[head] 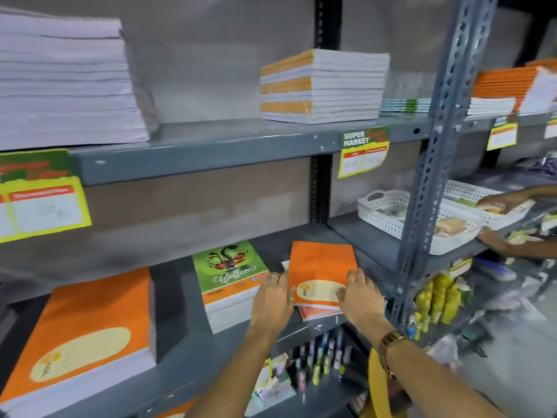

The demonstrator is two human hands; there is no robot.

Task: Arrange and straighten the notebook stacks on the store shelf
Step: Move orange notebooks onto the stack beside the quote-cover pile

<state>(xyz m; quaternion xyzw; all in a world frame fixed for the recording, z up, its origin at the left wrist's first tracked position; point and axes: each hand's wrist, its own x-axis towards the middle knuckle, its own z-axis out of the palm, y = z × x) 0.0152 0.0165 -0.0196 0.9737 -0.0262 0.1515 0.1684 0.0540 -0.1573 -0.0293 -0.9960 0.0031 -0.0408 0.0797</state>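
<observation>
Both hands are bracketing the small orange stack [321,274] on the lower shelf [241,336]: the left hand [272,300] lying flat, fingers together, against its left edge, the right hand [357,295] pressing its near-right corner. Its long axis is running near to far, skewed over the books beneath; the green stack [230,277] is sitting just left.

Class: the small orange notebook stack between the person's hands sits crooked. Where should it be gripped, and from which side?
Grip the small orange notebook stack by its two long side edges, coming from the open shelf front. The left hand and right hand already flank it, and neighbouring stacks leave gaps there.
</observation>
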